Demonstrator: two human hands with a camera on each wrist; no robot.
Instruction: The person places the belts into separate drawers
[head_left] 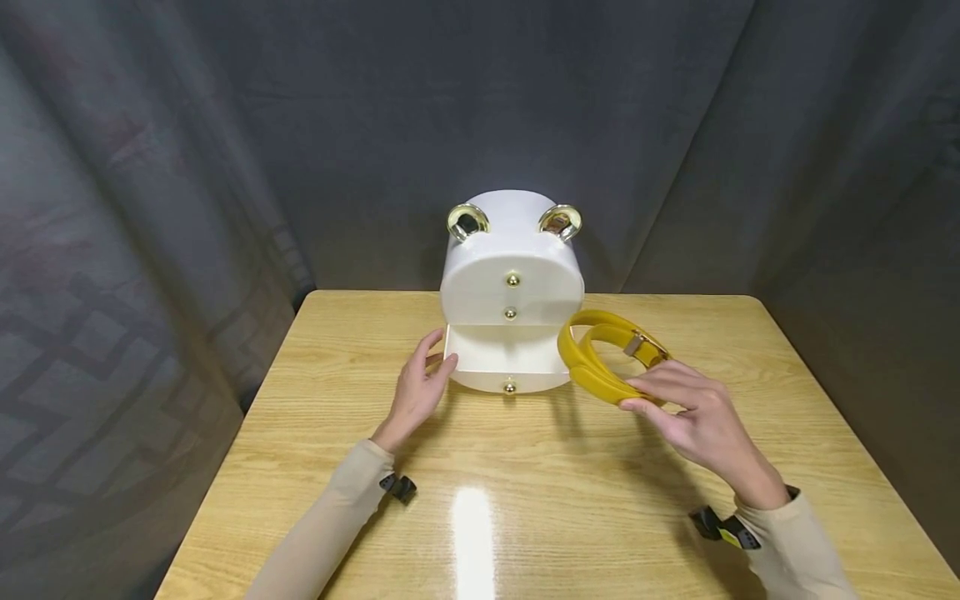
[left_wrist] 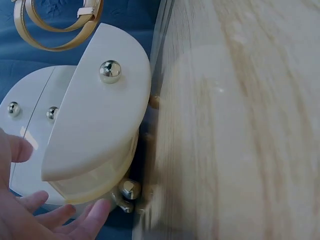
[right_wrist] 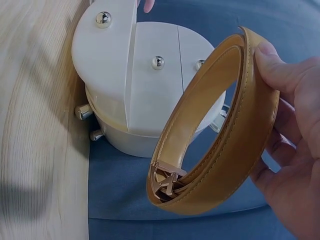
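A rolled yellow belt (head_left: 598,381) with a metal buckle (right_wrist: 167,180) is pinched between the thumb and fingers of my right hand (head_left: 703,414). It is held above the table, just right of the open bottom drawer (head_left: 487,354) of a white rounded storage box (head_left: 512,225). Nothing lies on the part of the drawer floor that shows. My left hand (head_left: 422,385) is at the drawer's left side, thumb near the front corner, its fingers (left_wrist: 95,217) spread and loosely bent. Whether they touch the drawer is hard to tell.
The box has gold ear-shaped pieces (head_left: 560,222) on top and round knobs (head_left: 513,280) on its fronts; the upper drawers are closed. It stands near the back of a wooden table (head_left: 360,350). Grey curtains (head_left: 480,100) hang behind and beside the table.
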